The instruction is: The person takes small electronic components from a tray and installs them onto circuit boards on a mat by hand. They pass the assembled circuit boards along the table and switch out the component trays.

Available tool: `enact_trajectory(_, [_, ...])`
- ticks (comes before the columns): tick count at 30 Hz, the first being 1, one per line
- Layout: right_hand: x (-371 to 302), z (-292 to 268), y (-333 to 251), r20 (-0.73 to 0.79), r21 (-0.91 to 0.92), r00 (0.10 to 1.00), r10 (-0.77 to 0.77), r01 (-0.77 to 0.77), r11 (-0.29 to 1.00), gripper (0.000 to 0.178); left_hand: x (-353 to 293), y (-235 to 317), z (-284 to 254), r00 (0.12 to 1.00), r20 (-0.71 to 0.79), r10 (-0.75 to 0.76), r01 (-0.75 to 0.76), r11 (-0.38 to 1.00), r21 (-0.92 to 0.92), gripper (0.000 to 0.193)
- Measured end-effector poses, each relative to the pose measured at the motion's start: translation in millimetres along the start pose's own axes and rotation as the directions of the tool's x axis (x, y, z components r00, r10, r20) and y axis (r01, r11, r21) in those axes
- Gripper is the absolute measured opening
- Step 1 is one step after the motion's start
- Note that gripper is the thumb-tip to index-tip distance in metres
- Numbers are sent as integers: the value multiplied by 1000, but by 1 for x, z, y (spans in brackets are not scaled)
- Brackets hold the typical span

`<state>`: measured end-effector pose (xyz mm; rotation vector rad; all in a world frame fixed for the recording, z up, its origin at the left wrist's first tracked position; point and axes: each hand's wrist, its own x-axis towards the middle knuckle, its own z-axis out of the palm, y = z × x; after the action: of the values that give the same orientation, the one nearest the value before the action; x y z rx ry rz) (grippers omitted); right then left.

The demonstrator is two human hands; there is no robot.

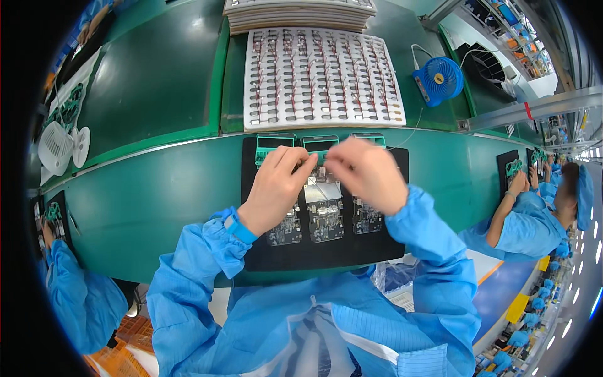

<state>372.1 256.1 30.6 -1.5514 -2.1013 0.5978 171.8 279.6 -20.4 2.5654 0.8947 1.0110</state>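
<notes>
Three dark circuit boards lie side by side on a black mat [326, 256], each with a green-framed part at its far end. Over the far end of the middle circuit board [326, 220], my left hand [276, 188] has thumb and forefinger pressed together beside the middle green frame [320, 141]. What sits in that pinch is too small to make out. My right hand [372, 177] is close by on the right, fingers curled toward the same spot but smeared by motion. A silvery plate [322, 191] covers part of the middle board. My hands partly hide the left board [286, 229] and right board [366, 217].
Beyond the mat stands a white tray [323, 78] holding rows of small parts with red wires, with stacked trays [298, 16] behind. A blue fan [440, 80] is at the right. Co-workers in blue sit on both sides; a metal rail [534, 110] runs at the right.
</notes>
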Motion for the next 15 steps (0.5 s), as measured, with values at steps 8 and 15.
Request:
enact_trajectory(8, [162, -27, 82, -326, -378, 923, -203, 69, 923, 13, 4, -18, 5, 994, -106, 3, -17, 991, -133, 29])
enact_trajectory(15, [236, 2, 97, -254, -568, 957, 143, -267, 778, 16, -4, -29, 5, 993, -115, -12, -4, 990, -138, 34])
